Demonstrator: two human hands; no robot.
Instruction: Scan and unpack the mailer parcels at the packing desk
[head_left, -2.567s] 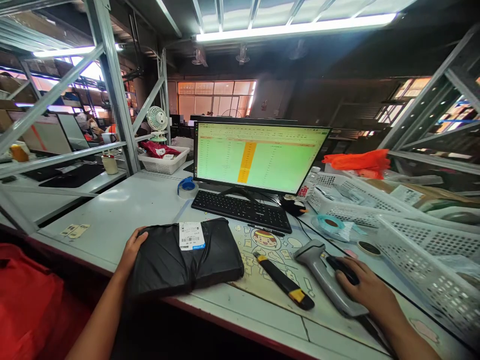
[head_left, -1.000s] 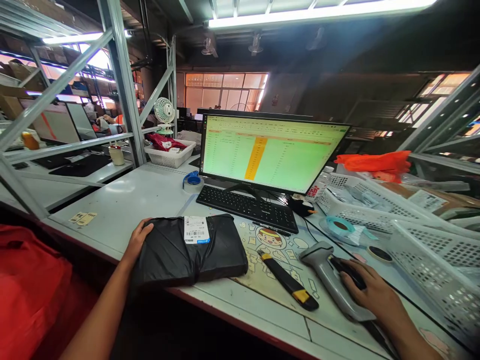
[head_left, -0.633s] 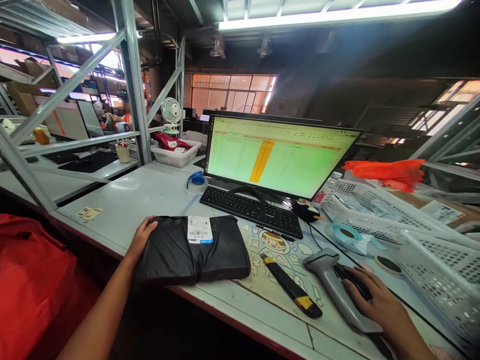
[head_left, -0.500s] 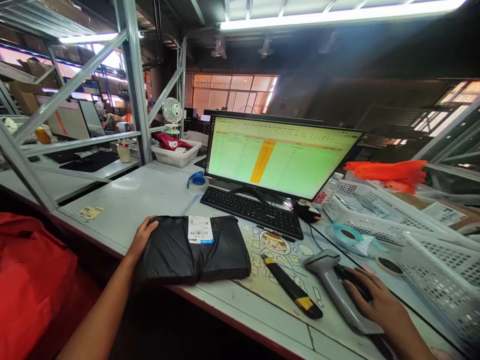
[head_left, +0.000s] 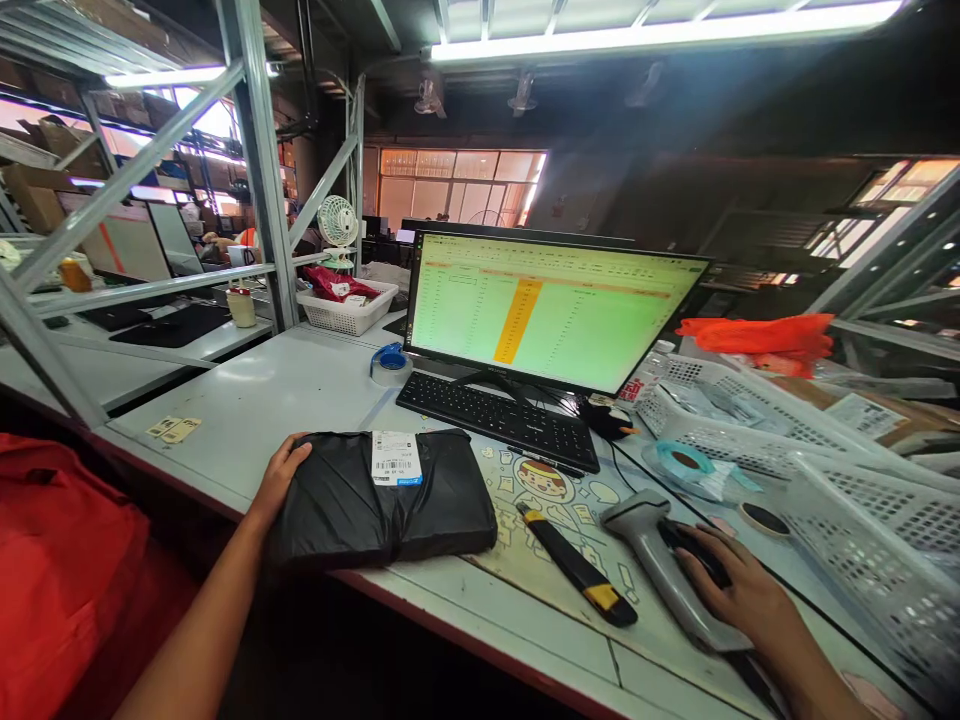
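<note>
A black plastic-wrapped parcel [head_left: 439, 500] lies at the front edge of the desk, with a white barcode label [head_left: 396, 458] on its top. My left hand [head_left: 279, 482] grips the parcel's left end; the thumb rests on top and the other fingers are mostly hidden. Over on the right, my right hand [head_left: 746, 590] is curled over a black computer mouse [head_left: 703, 558]. Just left of that hand lies a grey barcode scanner [head_left: 660, 575]. Between scanner and parcel is a black and yellow utility knife [head_left: 574, 562] on a cartoon-printed mat [head_left: 517, 580].
A lit monitor [head_left: 540, 310] showing a spreadsheet stands behind a black keyboard [head_left: 495, 420]. Blue tape dispenser [head_left: 390, 365] sits left of it. White perforated baskets [head_left: 862, 520] crowd the right side, near a tape roll [head_left: 686, 460]. A metal rack post [head_left: 262, 170] rises at left.
The whole view has shifted slightly, so things appear a little further left. Both hands keep their places on the parcel and the mouse.
</note>
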